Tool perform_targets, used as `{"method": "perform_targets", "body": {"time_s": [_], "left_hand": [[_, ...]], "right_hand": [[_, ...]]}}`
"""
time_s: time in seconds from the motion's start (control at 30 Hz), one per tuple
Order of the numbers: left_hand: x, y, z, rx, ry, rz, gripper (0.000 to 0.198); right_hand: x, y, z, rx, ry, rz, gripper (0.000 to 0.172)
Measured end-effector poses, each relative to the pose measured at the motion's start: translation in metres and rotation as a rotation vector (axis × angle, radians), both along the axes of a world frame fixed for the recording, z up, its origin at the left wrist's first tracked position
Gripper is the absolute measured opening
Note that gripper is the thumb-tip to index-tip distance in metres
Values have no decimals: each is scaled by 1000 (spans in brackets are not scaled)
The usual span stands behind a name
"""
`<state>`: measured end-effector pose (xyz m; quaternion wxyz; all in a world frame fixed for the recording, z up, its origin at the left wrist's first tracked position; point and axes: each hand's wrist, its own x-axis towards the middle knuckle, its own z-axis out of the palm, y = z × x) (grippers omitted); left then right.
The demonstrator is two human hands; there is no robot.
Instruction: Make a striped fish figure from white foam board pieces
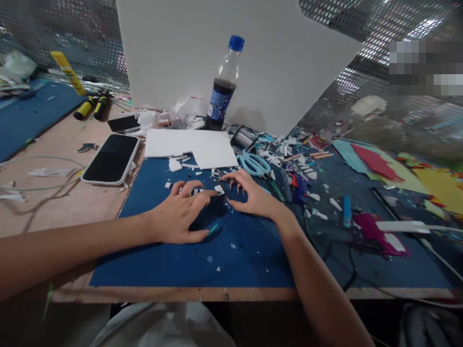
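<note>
Left hand [181, 212], palm down, had its thumb spread well away from its fingers, and its forefinger reached the edge of a small white chip [220, 190] on the blue cutting mat [191, 270]. Opposite, the right hand [251, 195] held thumb and forefinger apart at the chip's other side; whether those tips touched it was hard to tell. Just beyond lay a notched white board [213, 147], with light-blue-handled scissors [255, 163] beside its right corner. Behind the board stood a blue-capped bottle of dark drink [220, 99], and a smartphone [111, 159] lay left of the mat.
</note>
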<state>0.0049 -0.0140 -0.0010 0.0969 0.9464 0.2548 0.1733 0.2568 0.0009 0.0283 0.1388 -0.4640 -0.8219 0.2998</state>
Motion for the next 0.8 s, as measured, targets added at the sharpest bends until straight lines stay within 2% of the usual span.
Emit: {"method": "perform_targets", "body": {"time_s": [0.27,0.6,0.8], "left_hand": [[0,0,1,-61,-13,12,59],[-1,1,4,-60,-17,2,56],[-2,2,3,-66,-45,8,43]], "right_hand": [[-3,1,-6,26,50,-13,32],[-6,2,-8,19,132,-34,31],[-6,2,-10,-31,197,-33,33]]}}
